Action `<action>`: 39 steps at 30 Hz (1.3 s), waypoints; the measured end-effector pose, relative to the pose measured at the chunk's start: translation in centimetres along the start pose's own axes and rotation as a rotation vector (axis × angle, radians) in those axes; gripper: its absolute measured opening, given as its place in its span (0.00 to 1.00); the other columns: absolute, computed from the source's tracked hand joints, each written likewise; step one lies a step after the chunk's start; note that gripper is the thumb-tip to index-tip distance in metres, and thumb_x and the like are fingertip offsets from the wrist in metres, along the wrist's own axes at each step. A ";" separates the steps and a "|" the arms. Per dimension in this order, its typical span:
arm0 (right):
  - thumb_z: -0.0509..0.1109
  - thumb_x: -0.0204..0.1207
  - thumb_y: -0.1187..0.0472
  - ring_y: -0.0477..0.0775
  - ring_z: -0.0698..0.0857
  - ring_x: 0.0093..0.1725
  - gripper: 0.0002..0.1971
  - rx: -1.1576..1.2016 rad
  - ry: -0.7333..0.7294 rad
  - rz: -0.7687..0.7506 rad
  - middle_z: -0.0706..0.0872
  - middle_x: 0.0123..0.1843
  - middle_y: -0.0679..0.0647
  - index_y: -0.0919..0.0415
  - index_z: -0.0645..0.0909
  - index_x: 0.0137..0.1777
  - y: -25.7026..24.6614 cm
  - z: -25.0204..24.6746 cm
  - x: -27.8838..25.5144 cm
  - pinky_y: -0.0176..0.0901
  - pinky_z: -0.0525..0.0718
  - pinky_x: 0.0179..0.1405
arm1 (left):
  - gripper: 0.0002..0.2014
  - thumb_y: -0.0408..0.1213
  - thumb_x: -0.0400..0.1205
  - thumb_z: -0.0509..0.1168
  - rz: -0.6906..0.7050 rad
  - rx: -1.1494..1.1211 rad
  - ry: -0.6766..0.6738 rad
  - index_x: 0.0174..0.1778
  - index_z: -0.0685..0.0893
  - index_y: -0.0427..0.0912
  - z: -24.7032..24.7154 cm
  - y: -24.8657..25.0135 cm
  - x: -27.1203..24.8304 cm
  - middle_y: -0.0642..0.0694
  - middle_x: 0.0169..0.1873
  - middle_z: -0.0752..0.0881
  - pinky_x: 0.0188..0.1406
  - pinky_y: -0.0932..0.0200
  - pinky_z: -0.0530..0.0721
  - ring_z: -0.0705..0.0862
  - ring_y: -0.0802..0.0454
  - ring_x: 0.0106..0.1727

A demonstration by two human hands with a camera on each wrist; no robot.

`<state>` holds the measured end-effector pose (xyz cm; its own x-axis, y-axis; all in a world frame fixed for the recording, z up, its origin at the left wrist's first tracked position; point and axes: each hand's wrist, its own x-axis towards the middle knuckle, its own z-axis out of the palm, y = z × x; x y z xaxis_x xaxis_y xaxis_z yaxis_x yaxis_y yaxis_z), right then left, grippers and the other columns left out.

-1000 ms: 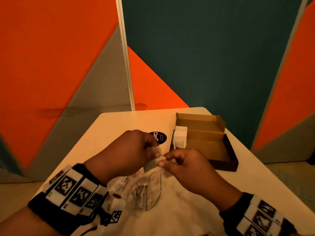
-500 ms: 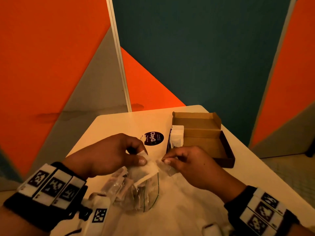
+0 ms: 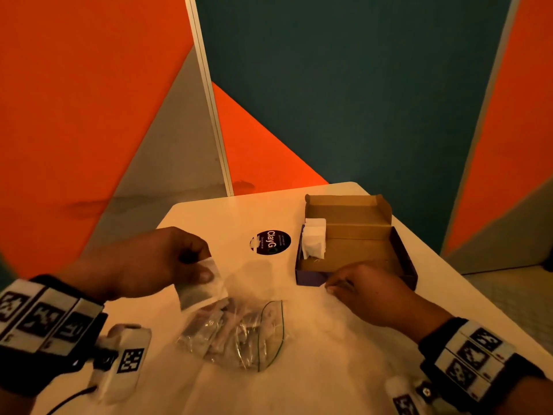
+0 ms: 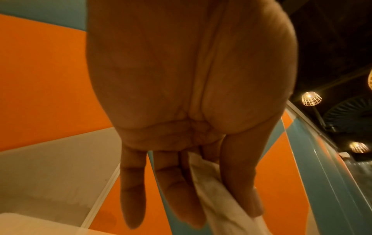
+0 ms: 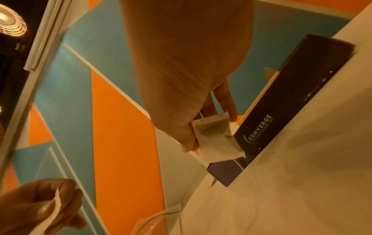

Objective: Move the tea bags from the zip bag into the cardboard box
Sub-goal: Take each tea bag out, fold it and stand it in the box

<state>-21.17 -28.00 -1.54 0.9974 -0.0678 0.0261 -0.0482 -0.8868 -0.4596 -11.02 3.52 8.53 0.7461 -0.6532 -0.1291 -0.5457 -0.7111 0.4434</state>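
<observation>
While a few white tea bags (image 3: 314,241) already stand on edge against the left wall of the cardboard box (image 3: 359,250), the job looks well short of done: the zip bag (image 3: 239,333) lies flat on the table (image 3: 329,369) between the two wrists with its mouth open toward the right, and several sachets remain jumbled inside it, though how many I cannot tell. Each hand carries one more. The left hand (image 3: 149,262) pinches a tea bag (image 3: 203,289) between thumb and fingers just above the zip bag; the right hand (image 3: 368,292) holds a second tea bag (image 5: 215,136) by its edges, thumb on one side and fingers on the other, close against the box's near wall, so I judge its drop into the box to be the step in hand. These sachets are flat, soft paper rectangles, pale at the crimped borders and darker in the middle where the leaf shows through; they should bend easily and weigh next to nothing. Clear, crinkled plastic forms the zip bag, with a thin green seal line curving round the opening. Plain brown corrugated board lines the shallow box and its raised lid flap, while the outside is dark and smooth with pale printed lettering. A round black sticker (image 3: 270,242) sits on the pale matte tabletop just left of the box.
</observation>
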 end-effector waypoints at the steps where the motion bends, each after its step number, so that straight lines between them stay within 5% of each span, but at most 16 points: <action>1: 0.64 0.85 0.47 0.40 0.80 0.55 0.13 0.041 0.016 -0.003 0.83 0.67 0.40 0.43 0.85 0.65 0.1 0.0 0.1 0.31 0.73 0.57 | 0.18 0.67 0.69 0.71 -0.008 0.050 -0.002 0.42 0.89 0.58 0.0 0.2 0.1 0.56 0.37 0.91 0.48 0.44 0.87 0.89 0.53 0.42; 4: 0.67 0.83 0.47 0.33 0.81 0.48 0.11 0.170 0.083 -0.090 0.84 0.55 0.33 0.43 0.88 0.60 -1.1 0.2 0.6 0.20 0.71 0.45 | 0.05 0.53 0.79 0.71 0.001 0.225 -0.022 0.42 0.88 0.58 0.3 1.4 1.0 0.62 0.37 0.90 0.43 0.58 0.84 0.86 0.63 0.39; 7: 0.69 0.81 0.45 0.33 0.84 0.55 0.12 0.272 0.071 -0.233 0.89 0.58 0.35 0.42 0.89 0.59 -3.5 0.8 0.7 0.27 0.79 0.53 | 0.07 0.54 0.81 0.69 0.031 0.355 -0.083 0.44 0.88 0.57 0.8 3.3 1.8 0.62 0.38 0.88 0.37 0.66 0.77 0.84 0.64 0.40; 12: 0.69 0.71 0.30 0.36 0.84 0.52 0.24 0.283 -0.056 -0.310 0.90 0.55 0.39 0.44 0.88 0.58 -7.3 2.7 0.3 0.41 0.85 0.55 | 0.08 0.53 0.82 0.68 0.099 0.478 -0.120 0.41 0.84 0.56 1.5 6.2 2.9 0.60 0.37 0.86 0.34 0.65 0.72 0.82 0.63 0.39; 16: 0.71 0.79 0.44 0.36 0.83 0.40 0.14 0.380 -0.043 -0.265 0.85 0.38 0.36 0.52 0.91 0.52 -7.8 3.8 0.7 0.33 0.80 0.43 | 0.08 0.52 0.83 0.66 0.120 0.563 -0.141 0.45 0.86 0.54 1.9 7.3 3.0 0.56 0.42 0.87 0.41 0.61 0.79 0.84 0.59 0.44; 23: 0.72 0.79 0.49 0.34 0.86 0.50 0.10 0.510 -0.050 -0.239 0.91 0.52 0.37 0.48 0.92 0.55 -6.6 3.5 0.7 0.28 0.83 0.51 | 0.07 0.51 0.83 0.66 0.109 0.603 -0.143 0.48 0.87 0.54 1.9 7.6 2.7 0.56 0.44 0.88 0.40 0.62 0.77 0.83 0.58 0.45; 27: 0.73 0.77 0.44 0.38 0.86 0.40 0.12 0.497 -0.056 -0.250 0.89 0.38 0.36 0.50 0.91 0.49 -7.3 4.0 0.8 0.38 0.84 0.43 | 0.07 0.50 0.84 0.66 0.128 0.614 -0.152 0.49 0.87 0.53 2.2 8.0 2.9 0.55 0.45 0.88 0.40 0.62 0.77 0.84 0.56 0.46; 29: 0.72 0.79 0.47 0.35 0.85 0.43 0.10 0.470 -0.070 -0.251 0.89 0.41 0.34 0.50 0.92 0.52 -7.1 4.0 0.9 0.35 0.84 0.47 | 0.08 0.50 0.84 0.66 0.124 0.614 -0.161 0.49 0.87 0.52 2.3 7.8 2.9 0.55 0.45 0.88 0.41 0.62 0.77 0.84 0.56 0.46; 33: 0.73 0.79 0.50 0.35 0.87 0.52 0.08 0.477 -0.047 -0.224 0.92 0.52 0.37 0.46 0.91 0.55 -5.5 3.5 1.2 0.37 0.86 0.59 | 0.05 0.50 0.81 0.70 0.100 0.457 -0.171 0.43 0.85 0.55 1.7 6.1 2.7 0.58 0.37 0.87 0.37 0.64 0.76 0.83 0.61 0.39; 36: 0.73 0.80 0.53 0.33 0.87 0.50 0.07 0.543 -0.035 -0.205 0.91 0.48 0.34 0.45 0.91 0.54 -4.7 3.4 1.6 0.37 0.87 0.57 | 0.05 0.43 0.76 0.77 0.084 0.104 -0.151 0.40 0.87 0.56 2.1 4.3 2.5 0.62 0.26 0.84 0.30 0.71 0.72 0.79 0.67 0.29; 39: 0.72 0.81 0.56 0.34 0.87 0.53 0.09 0.555 -0.035 -0.194 0.91 0.51 0.34 0.44 0.91 0.55 -4.0 3.4 1.9 0.38 0.87 0.59 | 0.05 0.34 0.74 0.78 0.061 -0.302 -0.045 0.40 0.89 0.48 3.8 2.9 1.9 0.55 0.29 0.88 0.34 0.72 0.77 0.82 0.64 0.31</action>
<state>-18.88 -22.99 -2.69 0.9868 0.0955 0.1312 0.1616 -0.5091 -0.8454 -12.65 -0.79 6.16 0.6943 -0.7078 -0.1304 -0.4460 -0.5653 0.6939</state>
